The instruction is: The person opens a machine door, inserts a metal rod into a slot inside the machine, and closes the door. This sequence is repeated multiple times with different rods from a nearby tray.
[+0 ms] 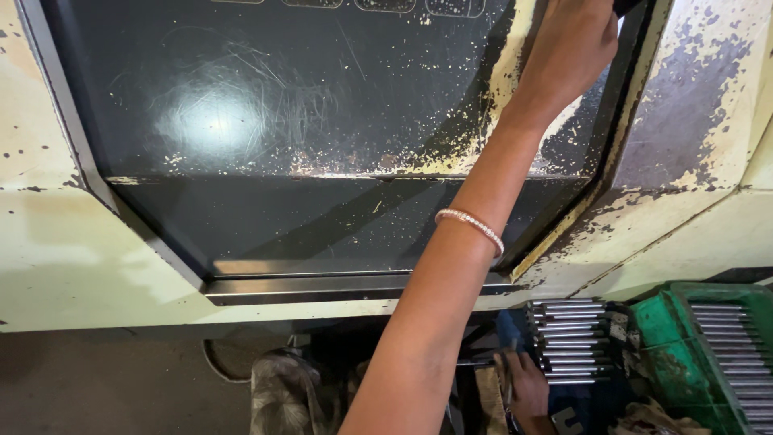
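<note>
My left hand (pixel 573 48) is raised to the top right of a dark, scratched machine door (pixel 266 113). It is closed around a black handle (pixel 628 5) that is cut off by the frame's edge. A beaded bracelet (pixel 472 226) circles that forearm. Low down, my right hand (pixel 527 388) lies beside a stack of shiny metal rods (pixel 570 342). Its fingers touch the rods' left ends, and its grip is partly hidden.
The machine casing (pixel 72 266) is cream with chipped paint. A green crate (pixel 684 354) at the lower right holds several more metal rods (pixel 737 354). A patterned cloth (pixel 282 395) and the grey floor (pixel 105 387) lie below the machine.
</note>
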